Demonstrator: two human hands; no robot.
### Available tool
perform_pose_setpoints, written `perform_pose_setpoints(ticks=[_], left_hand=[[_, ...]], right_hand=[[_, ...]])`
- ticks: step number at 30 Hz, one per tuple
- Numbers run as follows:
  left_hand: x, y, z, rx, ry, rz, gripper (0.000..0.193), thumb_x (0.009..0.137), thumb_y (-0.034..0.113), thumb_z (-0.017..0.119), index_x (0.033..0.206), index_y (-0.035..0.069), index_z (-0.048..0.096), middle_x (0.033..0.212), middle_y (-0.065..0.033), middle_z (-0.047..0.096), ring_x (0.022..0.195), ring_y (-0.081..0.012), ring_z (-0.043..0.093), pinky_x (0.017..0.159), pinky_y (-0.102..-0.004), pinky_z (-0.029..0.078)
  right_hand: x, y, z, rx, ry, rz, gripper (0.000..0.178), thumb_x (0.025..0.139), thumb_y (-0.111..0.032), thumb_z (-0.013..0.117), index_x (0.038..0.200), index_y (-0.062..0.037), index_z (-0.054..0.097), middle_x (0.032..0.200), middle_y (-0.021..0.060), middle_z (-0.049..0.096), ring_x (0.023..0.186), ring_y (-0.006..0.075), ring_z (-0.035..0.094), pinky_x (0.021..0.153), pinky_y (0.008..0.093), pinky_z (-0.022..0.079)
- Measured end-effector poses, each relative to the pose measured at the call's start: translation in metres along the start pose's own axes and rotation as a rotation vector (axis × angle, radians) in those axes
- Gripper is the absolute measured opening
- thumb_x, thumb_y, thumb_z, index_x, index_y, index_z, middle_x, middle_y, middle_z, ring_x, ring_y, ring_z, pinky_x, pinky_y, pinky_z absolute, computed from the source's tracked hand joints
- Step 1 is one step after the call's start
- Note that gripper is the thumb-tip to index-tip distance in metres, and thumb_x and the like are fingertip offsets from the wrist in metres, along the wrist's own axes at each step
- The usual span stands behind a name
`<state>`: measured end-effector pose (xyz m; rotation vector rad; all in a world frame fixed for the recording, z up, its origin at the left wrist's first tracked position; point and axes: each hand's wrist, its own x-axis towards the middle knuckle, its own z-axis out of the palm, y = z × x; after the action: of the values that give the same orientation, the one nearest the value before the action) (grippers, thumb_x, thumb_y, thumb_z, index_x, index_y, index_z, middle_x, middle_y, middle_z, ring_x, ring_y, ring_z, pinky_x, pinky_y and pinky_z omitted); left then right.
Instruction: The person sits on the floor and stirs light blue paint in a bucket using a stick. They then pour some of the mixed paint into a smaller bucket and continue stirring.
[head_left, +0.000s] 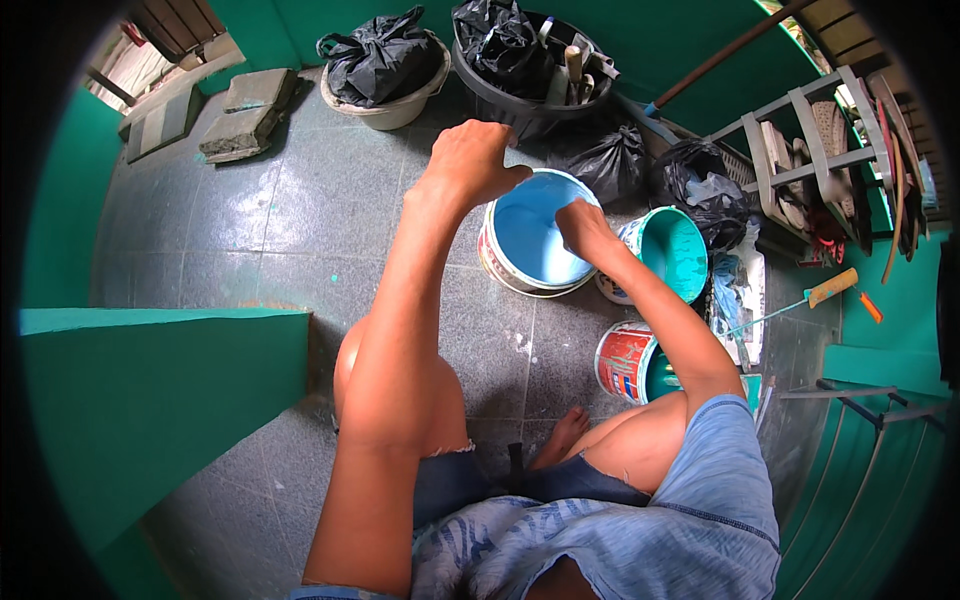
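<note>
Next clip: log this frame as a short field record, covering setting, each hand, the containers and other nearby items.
setting: tiled floor between green walls; person crouched
left hand: left hand on far rim of the large bucket
right hand: right hand inside that bucket, fingers closed; what it holds cannot be told
large bucket: holds pale blue paint
teal bucket: teal bucket beside it, inside coated teal
small can: small can near the right knee, tilted
roller: paint roller by the right wall
behind: black bags in tubs
</note>
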<state>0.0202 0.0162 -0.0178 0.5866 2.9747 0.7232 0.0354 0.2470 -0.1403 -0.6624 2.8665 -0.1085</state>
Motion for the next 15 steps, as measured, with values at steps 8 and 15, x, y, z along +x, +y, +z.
perform_pose_setpoints(ticks=[8, 15], left_hand=[[0.001, -0.001, -0.001, -0.017, -0.006, 0.004, 0.039, 0.074, 0.029, 0.072, 0.102, 0.003, 0.064, 0.082, -0.0129, 0.067, 0.083, -0.0280, 0.064, 0.075, -0.0355, 0.050], [0.001, -0.001, 0.002, -0.047, 0.017, 0.012, 0.036, 0.069, 0.031, 0.073, 0.092, 0.003, 0.066, 0.080, -0.0149, 0.066, 0.082, -0.0306, 0.064, 0.074, -0.0384, 0.050]], right_hand=[[0.001, -0.017, -0.001, 0.590, 0.106, -0.095, 0.015, 0.081, -0.011, 0.056, 0.076, -0.0019, 0.066, 0.074, 0.0168, 0.064, 0.071, 0.0351, 0.060, 0.066, 0.0402, 0.048], [-0.003, 0.005, 0.003, -0.008, 0.096, -0.046, 0.008, 0.076, -0.005, 0.059, 0.078, -0.0012, 0.066, 0.076, 0.0184, 0.062, 0.077, 0.0366, 0.058, 0.066, 0.0448, 0.047]])
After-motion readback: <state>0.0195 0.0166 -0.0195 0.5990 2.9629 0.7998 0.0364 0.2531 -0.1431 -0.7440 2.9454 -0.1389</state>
